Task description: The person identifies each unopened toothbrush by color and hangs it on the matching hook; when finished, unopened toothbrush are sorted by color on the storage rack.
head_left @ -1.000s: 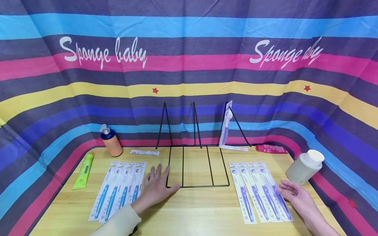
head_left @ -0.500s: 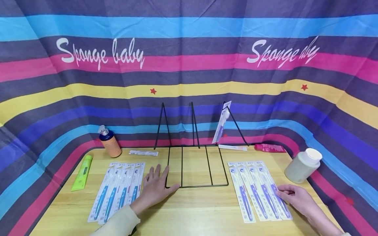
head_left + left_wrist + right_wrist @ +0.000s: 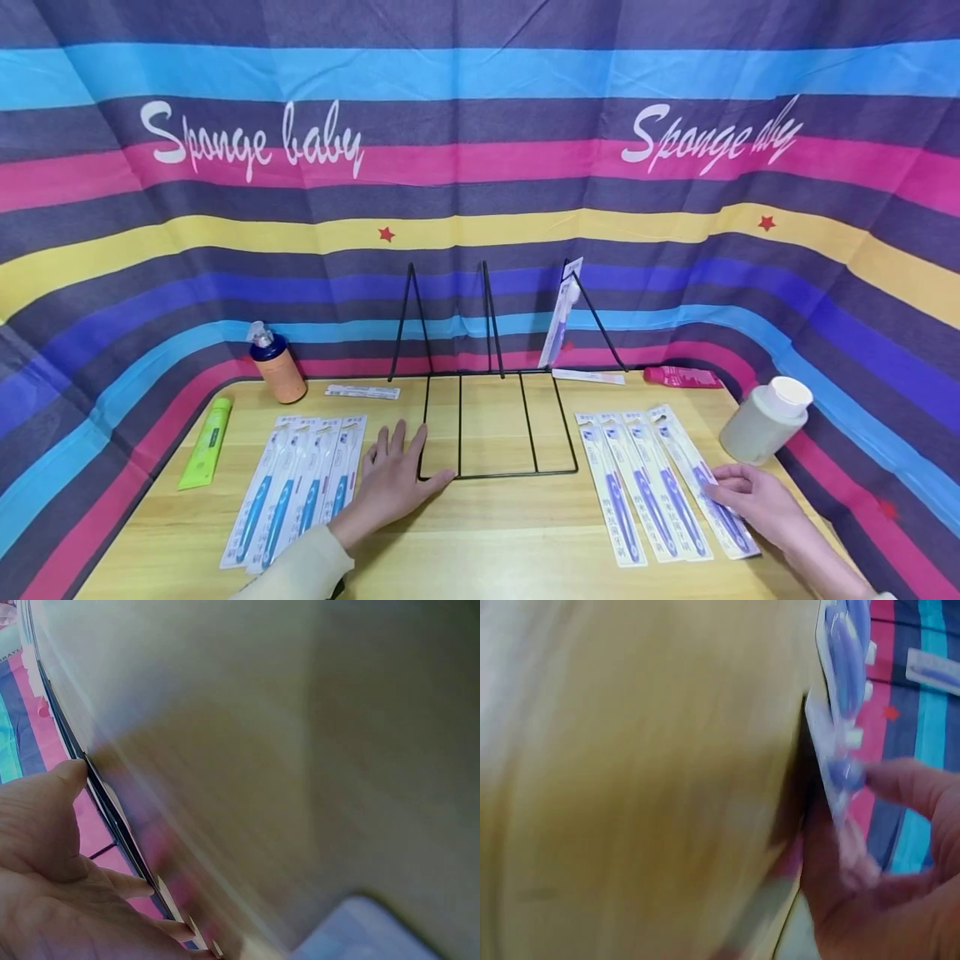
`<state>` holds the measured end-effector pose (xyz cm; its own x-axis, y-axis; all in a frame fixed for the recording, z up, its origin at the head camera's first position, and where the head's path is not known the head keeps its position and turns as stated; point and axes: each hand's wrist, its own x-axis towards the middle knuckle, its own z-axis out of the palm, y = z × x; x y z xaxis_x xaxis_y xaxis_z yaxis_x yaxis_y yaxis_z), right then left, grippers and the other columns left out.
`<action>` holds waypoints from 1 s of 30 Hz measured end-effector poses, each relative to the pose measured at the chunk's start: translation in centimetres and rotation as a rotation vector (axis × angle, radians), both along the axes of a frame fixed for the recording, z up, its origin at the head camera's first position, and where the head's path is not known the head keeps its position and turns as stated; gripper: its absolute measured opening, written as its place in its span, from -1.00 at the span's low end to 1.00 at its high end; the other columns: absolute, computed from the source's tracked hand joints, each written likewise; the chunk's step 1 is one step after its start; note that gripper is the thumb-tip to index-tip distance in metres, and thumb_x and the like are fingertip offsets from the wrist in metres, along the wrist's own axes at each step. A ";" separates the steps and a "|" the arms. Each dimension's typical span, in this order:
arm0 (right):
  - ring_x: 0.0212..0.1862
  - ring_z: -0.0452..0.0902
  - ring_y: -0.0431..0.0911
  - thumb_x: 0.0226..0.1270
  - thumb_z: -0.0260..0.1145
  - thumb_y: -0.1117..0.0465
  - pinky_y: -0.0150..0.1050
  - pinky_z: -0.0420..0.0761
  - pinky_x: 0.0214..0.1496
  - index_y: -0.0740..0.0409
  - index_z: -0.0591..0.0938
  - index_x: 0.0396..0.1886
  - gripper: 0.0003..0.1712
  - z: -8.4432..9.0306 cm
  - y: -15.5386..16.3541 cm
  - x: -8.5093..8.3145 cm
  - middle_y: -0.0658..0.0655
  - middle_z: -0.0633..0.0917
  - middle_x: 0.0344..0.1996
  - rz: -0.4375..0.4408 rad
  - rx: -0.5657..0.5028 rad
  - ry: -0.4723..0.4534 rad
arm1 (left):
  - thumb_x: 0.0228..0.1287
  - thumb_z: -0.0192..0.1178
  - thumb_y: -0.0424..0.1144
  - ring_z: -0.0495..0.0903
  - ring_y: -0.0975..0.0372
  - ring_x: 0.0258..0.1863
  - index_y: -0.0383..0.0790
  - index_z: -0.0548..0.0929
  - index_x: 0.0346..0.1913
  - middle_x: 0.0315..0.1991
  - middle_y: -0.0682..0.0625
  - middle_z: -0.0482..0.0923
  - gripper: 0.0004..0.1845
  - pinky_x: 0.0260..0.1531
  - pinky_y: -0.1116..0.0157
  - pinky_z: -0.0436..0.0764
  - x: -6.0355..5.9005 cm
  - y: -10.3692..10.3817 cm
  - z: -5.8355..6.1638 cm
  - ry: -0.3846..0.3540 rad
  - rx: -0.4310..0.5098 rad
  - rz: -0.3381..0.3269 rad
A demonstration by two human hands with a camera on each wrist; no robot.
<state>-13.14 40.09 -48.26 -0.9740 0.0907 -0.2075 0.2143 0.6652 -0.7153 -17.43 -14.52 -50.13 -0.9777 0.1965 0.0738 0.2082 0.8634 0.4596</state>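
Observation:
My right hand (image 3: 759, 505) pinches the rightmost purple toothbrush (image 3: 685, 448) in its blister pack, thumb on top. In the right wrist view this packaged toothbrush (image 3: 846, 774) is tilted up off the table on the side by the fingers. Several more packaged purple toothbrushes (image 3: 617, 492) lie in a row to its left. My left hand (image 3: 393, 483) rests on the table, fingers spread, with the thumb at the front left corner of a black wire rack (image 3: 517, 474). Beside that hand lie several packaged blue toothbrushes (image 3: 279, 500).
Another packaged purple toothbrush (image 3: 561, 315) leans upright in the rack. Small white boxes (image 3: 363, 392) lie at the back. On the left stand a pump bottle (image 3: 279, 373) and a green tube (image 3: 206, 443); on the right, a red tube (image 3: 684, 377) and a white-capped jar (image 3: 761, 425).
My right hand has taken hold of the rightmost purple toothbrush and turned it slightly away from the row. The upright toothbrush now leans further left at its base. The left hand stays put.

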 end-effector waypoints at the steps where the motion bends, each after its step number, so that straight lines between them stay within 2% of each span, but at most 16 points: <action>1: -0.16 0.65 -0.14 0.57 0.44 0.12 -0.29 0.60 -0.17 0.59 0.51 0.30 -0.36 0.0 0.2 0.0 0.13 0.79 -0.14 0.024 -0.027 -0.006 | 0.42 0.30 0.40 -0.04 -0.55 0.59 -0.33 0.35 0.65 0.63 -0.56 0.08 0.05 0.44 -0.53 0.02 0.0 0.0 -0.2 0.012 0.005 -0.003; 4: -0.10 0.64 -0.17 0.59 0.42 0.16 -0.29 0.61 -0.12 0.58 0.38 0.47 -0.26 0.1 0.9 -0.1 0.20 0.78 -0.02 0.095 -0.084 -0.018 | 0.42 0.26 0.44 -0.05 -0.56 0.59 -0.32 0.33 0.66 0.63 -0.57 0.08 0.07 0.43 -0.54 0.01 -0.3 -0.2 -1.0 0.035 0.007 -0.006; 7: -0.01 0.61 -0.18 0.61 0.38 0.20 -0.29 0.60 -0.07 0.58 0.26 0.56 -0.20 0.3 1.5 0.0 0.33 0.72 0.14 0.174 -0.163 -0.030 | 0.41 0.27 0.44 -0.03 -0.57 0.58 -0.34 0.35 0.65 0.61 -0.58 0.10 0.08 0.41 -0.56 0.02 -0.3 -0.3 -1.1 0.038 0.021 -0.013; 10: 0.01 0.64 -0.17 0.63 0.33 0.24 -0.25 0.63 -0.06 0.55 0.19 0.59 -0.21 0.2 1.6 0.2 0.32 0.68 0.21 0.236 -0.293 -0.046 | 0.41 0.28 0.44 -0.03 -0.57 0.58 -0.35 0.35 0.65 0.61 -0.58 0.09 0.08 0.41 -0.55 0.02 -0.2 -0.3 -0.9 0.027 0.028 -0.016; 11: 0.02 0.65 -0.15 0.65 0.30 0.26 -0.21 0.66 -0.06 0.47 0.20 0.61 -0.25 0.2 1.6 0.3 0.27 0.66 0.23 0.254 -0.349 -0.052 | 0.41 0.29 0.42 -0.05 -0.56 0.59 -0.35 0.35 0.65 0.62 -0.58 0.08 0.07 0.43 -0.54 0.01 -0.1 -0.3 -0.6 0.012 0.033 -0.014; 13: 0.02 0.69 -0.09 0.68 0.26 0.28 -0.15 0.70 -0.04 0.18 0.27 0.63 -0.34 0.2 1.3 0.4 0.12 0.63 0.23 0.279 -0.457 -0.061 | 0.41 0.31 0.40 -0.04 -0.56 0.58 -0.35 0.35 0.65 0.62 -0.57 0.08 0.06 0.43 -0.54 0.02 -0.1 -0.2 -0.3 0.003 0.022 -0.012; 16: 0.06 0.72 -0.02 0.72 0.19 0.30 -0.07 0.74 0.00 -0.25 0.33 0.55 -0.41 0.3 0.6 0.5 -0.04 0.55 0.22 0.312 -0.556 -0.042 | 0.43 0.32 0.36 -0.05 -0.54 0.60 -0.33 0.34 0.66 0.64 -0.56 0.06 0.04 0.44 -0.52 0.02 -0.1 -0.1 0.2 -0.023 0.001 -0.002; 18: 0.09 0.72 0.02 0.73 0.16 0.32 -0.06 0.75 0.02 -0.37 0.32 0.52 -0.39 0.6 -0.2 0.7 -0.06 0.54 0.23 0.342 -0.595 -0.016 | 0.43 0.33 0.35 -0.04 -0.54 0.60 -0.33 0.34 0.66 0.64 -0.55 0.07 0.03 0.44 -0.52 0.03 -0.1 0.0 0.5 -0.038 -0.011 0.004; 23: 0.19 0.69 0.05 0.73 0.10 0.40 -0.07 0.74 0.07 -0.15 0.21 0.64 -0.34 1.3 -2.9 1.4 0.01 0.56 0.28 0.402 -0.640 0.070 | 0.44 0.31 0.36 -0.04 -0.53 0.61 -0.31 0.33 0.68 0.65 -0.54 0.06 0.03 0.45 -0.51 0.03 0.1 0.0 0.9 -0.057 -0.026 0.009; 30: 0.27 0.66 -0.04 0.71 0.10 0.44 -0.16 0.69 0.13 0.05 0.14 0.67 -0.30 2.8 -6.3 2.2 0.06 0.61 0.35 0.384 -0.620 0.228 | 0.44 0.32 0.36 -0.06 -0.52 0.61 -0.31 0.32 0.68 0.66 -0.53 0.04 0.04 0.45 -0.52 0.01 0.1 0.1 0.9 -0.058 -0.019 0.009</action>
